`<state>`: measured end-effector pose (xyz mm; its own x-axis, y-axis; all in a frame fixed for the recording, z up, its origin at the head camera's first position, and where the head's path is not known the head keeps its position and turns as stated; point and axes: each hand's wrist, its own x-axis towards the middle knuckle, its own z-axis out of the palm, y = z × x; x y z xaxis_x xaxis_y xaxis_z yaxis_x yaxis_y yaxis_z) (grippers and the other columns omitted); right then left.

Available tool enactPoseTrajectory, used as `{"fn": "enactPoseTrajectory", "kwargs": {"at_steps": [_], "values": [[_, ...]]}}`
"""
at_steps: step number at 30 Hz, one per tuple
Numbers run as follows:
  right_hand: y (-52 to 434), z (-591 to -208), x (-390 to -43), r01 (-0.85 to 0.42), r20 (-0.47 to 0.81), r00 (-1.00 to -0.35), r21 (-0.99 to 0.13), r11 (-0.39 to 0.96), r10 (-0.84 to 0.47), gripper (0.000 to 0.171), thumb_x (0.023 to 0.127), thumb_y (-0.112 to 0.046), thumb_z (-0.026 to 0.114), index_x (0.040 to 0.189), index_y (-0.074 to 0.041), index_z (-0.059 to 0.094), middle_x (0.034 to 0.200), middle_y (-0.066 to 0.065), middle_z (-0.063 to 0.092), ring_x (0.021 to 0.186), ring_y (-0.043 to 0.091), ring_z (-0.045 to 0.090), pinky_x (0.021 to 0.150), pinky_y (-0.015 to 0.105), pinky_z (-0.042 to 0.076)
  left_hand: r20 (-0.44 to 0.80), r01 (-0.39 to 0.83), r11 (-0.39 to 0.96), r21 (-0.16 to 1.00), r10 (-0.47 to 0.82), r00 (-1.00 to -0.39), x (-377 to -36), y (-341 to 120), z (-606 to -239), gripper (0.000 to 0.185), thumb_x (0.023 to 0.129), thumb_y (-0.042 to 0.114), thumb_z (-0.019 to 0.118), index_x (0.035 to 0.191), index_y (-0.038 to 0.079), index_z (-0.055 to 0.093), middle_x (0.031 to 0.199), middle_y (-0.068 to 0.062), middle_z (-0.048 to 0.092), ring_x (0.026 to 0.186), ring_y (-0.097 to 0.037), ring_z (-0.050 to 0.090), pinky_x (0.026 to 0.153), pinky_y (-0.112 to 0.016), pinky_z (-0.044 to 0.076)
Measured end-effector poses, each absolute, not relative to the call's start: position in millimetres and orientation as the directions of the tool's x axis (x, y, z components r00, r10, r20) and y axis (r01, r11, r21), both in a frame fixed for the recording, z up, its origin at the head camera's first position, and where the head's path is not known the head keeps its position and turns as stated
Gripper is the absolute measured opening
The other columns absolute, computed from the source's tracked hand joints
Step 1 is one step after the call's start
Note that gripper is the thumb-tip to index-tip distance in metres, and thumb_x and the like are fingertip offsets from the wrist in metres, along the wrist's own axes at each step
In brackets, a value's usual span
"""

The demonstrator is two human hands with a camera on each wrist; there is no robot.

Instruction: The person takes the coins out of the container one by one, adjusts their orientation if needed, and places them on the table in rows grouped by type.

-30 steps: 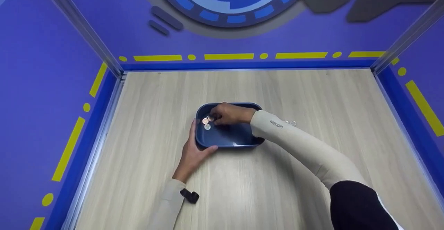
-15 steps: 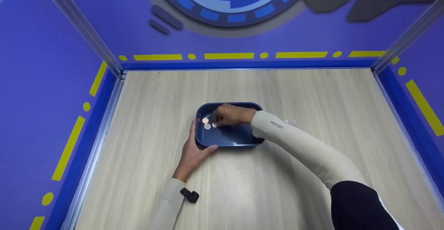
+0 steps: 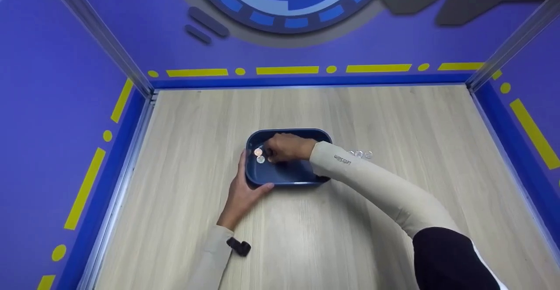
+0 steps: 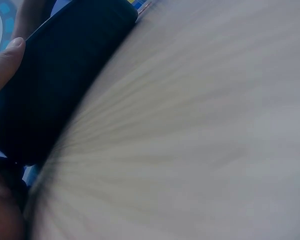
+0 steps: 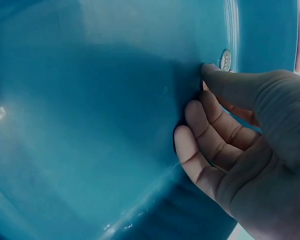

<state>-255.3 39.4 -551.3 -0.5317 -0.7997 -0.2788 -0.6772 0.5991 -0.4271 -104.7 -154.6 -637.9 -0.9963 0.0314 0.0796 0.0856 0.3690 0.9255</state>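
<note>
Loose coins (image 3: 362, 154) lie right of tray (image 3: 288, 180).

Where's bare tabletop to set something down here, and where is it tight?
Free: the wood between the blue tray and the back wall, the strip along the left wall, and the right half past the small clear pieces. Crowded: the tray's left end, where the left hand grips its rim and the right hand reaches the coins.

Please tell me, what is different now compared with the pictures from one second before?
The right hand shifted slightly left inside the blue tray, fingertips now by the coins. The left hand still holds the tray's left corner; the tray has not moved.
</note>
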Motion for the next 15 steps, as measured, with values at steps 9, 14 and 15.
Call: {"fn": "enactPoseTrajectory", "kwargs": {"at_steps": [9,14,15], "values": [[45,-545,-249,-0.700,-0.252,-0.523,-0.419,0.578,-0.815,0.005,0.105,-0.009,0.070,0.104,-0.004,0.070,0.082,0.000,0.066,0.068,0.014,0.059,0.061,0.028,0.047,0.075,0.085,0.363,0.928,0.039,-0.996,-106,-155,-638,0.133,0.082,0.049,0.097,0.179,0.021,0.010,0.179,-0.014,0.031,0.160,-0.033,0.039,0.128,-0.056,0.033],[54,-539,-246,-0.697,-0.177,-0.515,-0.484,0.530,-0.839,0.004,0.106,-0.005,0.066,0.106,-0.002,0.069,0.083,0.001,0.066,0.069,0.014,0.060,0.062,0.026,0.049,0.078,0.084,0.369,0.926,0.031,-0.996,-105,-154,-637,0.133,0.082,0.049,0.097,0.179,0.021,0.010,0.179,-0.014,0.030,0.161,-0.033,0.037,0.129,-0.055,0.032],[56,-538,-245,-0.688,-0.167,-0.517,-0.502,0.524,-0.840,0.005,0.106,-0.005,0.066,0.107,-0.002,0.069,0.084,0.002,0.066,0.070,0.014,0.060,0.063,0.026,0.049,0.078,0.083,0.371,0.925,0.028,-0.997,-105,-154,-637,0.133,0.082,0.048,0.097,0.179,0.022,0.010,0.179,-0.014,0.030,0.161,-0.033,0.037,0.129,-0.055,0.032]]}}
